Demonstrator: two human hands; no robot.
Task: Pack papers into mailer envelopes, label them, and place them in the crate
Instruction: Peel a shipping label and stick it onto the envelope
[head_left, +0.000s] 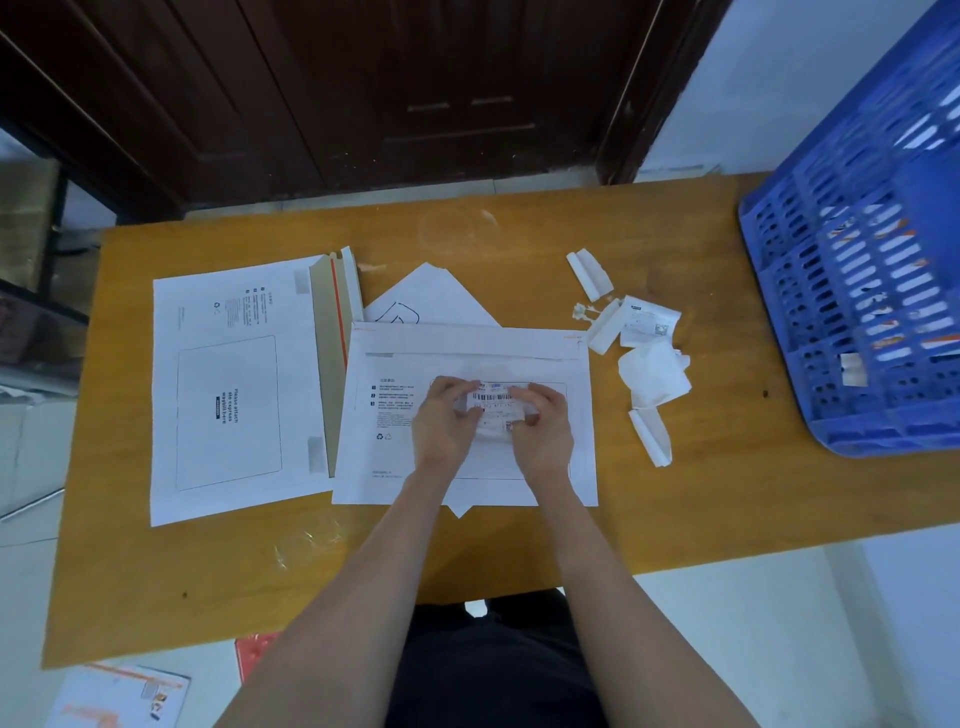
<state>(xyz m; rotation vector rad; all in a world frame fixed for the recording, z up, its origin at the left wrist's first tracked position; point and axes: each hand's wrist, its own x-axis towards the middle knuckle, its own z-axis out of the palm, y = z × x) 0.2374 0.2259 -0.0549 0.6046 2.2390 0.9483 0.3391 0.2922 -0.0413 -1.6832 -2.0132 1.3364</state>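
Observation:
A white mailer envelope (571, 426) lies flat in the middle of the wooden table (701, 519). Over its printed waybill box, my left hand (444, 421) and my right hand (543, 423) both pinch a small barcode label (493, 399) by its side edges. A loose sheet of paper (431, 296) pokes out from beneath the mailer's far edge. To the left lies a second white mailer (228, 389) with its flap open. The blue plastic crate (872, 260) stands tilted at the right edge and holds packed envelopes.
Peeled label backings and crumpled paper scraps (649, 364) are scattered between the middle mailer and the crate. Envelopes (119, 696) lie on the floor at the lower left. A dark wooden door (389, 88) stands behind the table.

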